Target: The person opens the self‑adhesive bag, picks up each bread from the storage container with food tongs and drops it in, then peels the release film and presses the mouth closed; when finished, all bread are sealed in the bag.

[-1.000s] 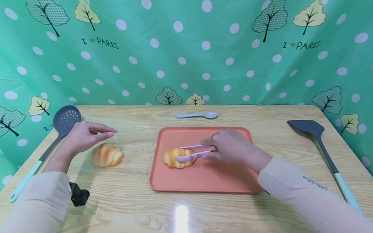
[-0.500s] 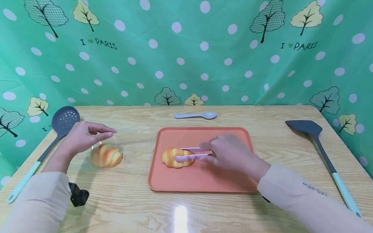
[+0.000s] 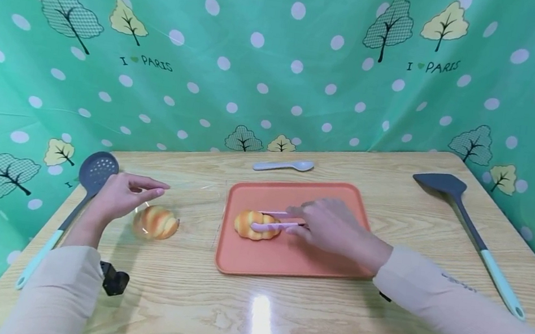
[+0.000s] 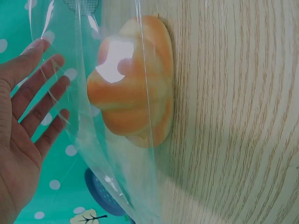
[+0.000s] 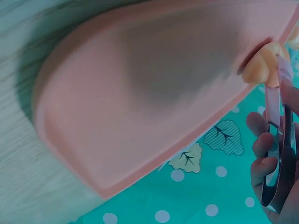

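My left hand [image 3: 120, 199] pinches the edge of a clear plastic bag [image 4: 85, 101] between thumb and forefinger. The other fingers are spread loosely in the left wrist view. Behind the clear film, on the table, lies a croissant-shaped bread roll [image 4: 133, 100]; whether it is inside the bag I cannot tell. My right hand [image 3: 336, 225] holds lilac tongs [image 3: 280, 226] with metal arms, seen in the right wrist view. Their tips lie against both sides of a second bread roll [image 3: 249, 225], at the left part of the pink tray [image 3: 305, 263].
At the table's left edge lies a slotted ladle [image 3: 98, 169]. A turner [image 3: 442, 183] with a mint handle lies on the right. Behind the tray is a small grey spoon [image 3: 283, 164]. A green patterned cloth [image 3: 277, 94] rises around the table's back and sides.
My right hand has come down slightly over the tray, the tongs staying on the bread roll. My left hand holds nearly the same place. The clear bag's outline shows more plainly.
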Demonstrator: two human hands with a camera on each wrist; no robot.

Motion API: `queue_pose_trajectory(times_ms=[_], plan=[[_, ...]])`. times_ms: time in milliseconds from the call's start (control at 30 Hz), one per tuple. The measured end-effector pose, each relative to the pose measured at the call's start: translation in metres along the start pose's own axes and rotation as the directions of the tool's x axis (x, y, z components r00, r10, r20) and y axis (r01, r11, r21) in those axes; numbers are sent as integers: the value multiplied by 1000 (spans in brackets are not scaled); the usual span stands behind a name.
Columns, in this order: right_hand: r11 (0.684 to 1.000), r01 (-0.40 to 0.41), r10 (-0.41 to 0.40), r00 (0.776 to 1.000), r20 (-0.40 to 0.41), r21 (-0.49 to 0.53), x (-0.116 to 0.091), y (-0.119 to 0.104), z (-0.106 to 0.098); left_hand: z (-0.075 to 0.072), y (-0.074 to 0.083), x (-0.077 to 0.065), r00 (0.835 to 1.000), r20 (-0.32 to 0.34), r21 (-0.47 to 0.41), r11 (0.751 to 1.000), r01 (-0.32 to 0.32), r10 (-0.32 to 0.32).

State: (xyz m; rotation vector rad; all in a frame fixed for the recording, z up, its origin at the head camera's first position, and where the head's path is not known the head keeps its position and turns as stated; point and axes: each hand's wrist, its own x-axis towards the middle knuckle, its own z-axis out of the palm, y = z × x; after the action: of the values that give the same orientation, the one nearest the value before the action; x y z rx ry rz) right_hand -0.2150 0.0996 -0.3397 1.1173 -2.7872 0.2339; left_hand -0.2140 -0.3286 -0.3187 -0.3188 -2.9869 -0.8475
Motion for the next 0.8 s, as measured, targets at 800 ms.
queue_pose_trajectory(times_ms=[800], plan=[[996,74,-78,993,-90,-51,58,-33,-3,-5,-2,-1,999,-29,-10,1000,-25,25]])
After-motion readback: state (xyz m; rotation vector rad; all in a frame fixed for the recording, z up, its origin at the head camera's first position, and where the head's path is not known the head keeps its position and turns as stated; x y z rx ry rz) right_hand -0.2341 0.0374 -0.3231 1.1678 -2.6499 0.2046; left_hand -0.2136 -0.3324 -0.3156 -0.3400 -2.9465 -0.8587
